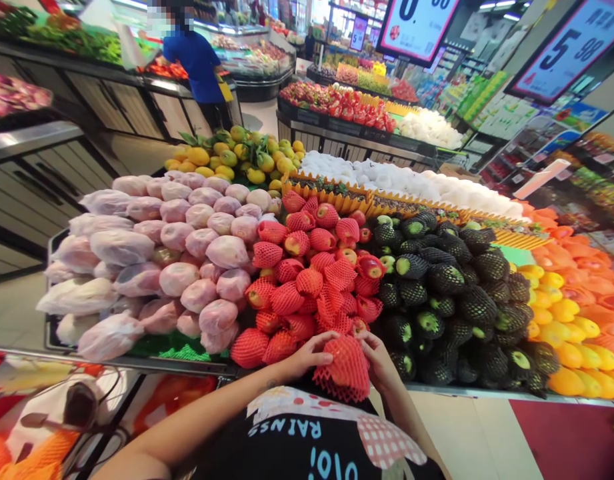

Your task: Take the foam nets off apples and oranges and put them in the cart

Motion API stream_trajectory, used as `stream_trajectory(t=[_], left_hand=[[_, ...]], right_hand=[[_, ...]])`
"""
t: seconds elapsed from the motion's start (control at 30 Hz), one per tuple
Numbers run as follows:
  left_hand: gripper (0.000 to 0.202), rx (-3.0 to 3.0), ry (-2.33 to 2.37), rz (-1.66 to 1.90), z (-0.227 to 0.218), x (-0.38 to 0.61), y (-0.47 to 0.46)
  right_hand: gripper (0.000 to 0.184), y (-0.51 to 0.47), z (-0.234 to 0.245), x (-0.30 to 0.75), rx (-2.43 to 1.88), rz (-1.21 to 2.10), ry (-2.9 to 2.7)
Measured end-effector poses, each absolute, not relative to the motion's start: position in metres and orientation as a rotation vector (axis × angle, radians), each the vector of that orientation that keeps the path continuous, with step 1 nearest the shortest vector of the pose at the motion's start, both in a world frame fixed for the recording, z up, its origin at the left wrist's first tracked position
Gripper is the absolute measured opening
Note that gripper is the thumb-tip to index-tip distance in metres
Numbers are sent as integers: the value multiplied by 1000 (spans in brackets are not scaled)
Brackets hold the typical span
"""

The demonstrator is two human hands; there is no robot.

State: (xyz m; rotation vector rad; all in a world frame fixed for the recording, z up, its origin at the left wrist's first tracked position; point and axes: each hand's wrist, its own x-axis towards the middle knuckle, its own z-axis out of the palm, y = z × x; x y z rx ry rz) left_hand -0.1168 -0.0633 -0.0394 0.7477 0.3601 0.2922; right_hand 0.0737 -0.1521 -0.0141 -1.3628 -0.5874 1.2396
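Close to my body, over the front edge of the display, I hold an apple [344,363] in a red foam net. My left hand [314,355] grips it from the left, fingers on its top and side. On the right side, my right hand [379,360] has its fingers closed at the net's edge. The net's lower end hangs loose and flared. Just beyond both hands lies a heap of apples in red foam nets [309,283], some with their tops showing.
Left of the apples are pink fruits in clear wrap [174,277]; to the right, fruits in black nets [447,280], then yellow fruits [569,333]. Behind stand orange-yellow citrus [237,153] and white-netted fruit [387,177]. A person in blue [191,63] stands beyond. Price screens [569,50] hang above.
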Motion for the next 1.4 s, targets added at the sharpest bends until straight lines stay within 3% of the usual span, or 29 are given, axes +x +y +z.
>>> stream_trajectory(t=[0.17,0.3,0.37,0.6,0.8,0.97,1.13,1.27,1.4], left_hand=[[83,657,584,375,-47,-111,-64],[83,811,645,403,-44,-105,-62],[85,870,670,398,-43,-103,-63],[86,1054,630,341,-43,-108,-68],[37,1710,680,643,-36,-111,-57],[30,2333,928,577,-49,-109,-62],[50,2450,1065,586,-64,-108,-63],[41,2444,1016,918,-59,-111,-56],[36,2379,913,1275,-43,-118,-54]], right_hand=[[61,-157,-27,71,-1400,1238,-649],[111,-168,-18,73,-1385,943,-1253],[123,-170,-13,75,-1479,864,-1574],[83,-159,-20,79,-1550,735,-1567],[72,-159,-33,78,-1547,828,-1068],[74,-149,-33,104,-1592,822,-726],[75,-91,-4,169,-1620,416,-939],[78,-21,21,212,-1889,-10,-1234],[75,44,34,223,-2262,-213,-1463]])
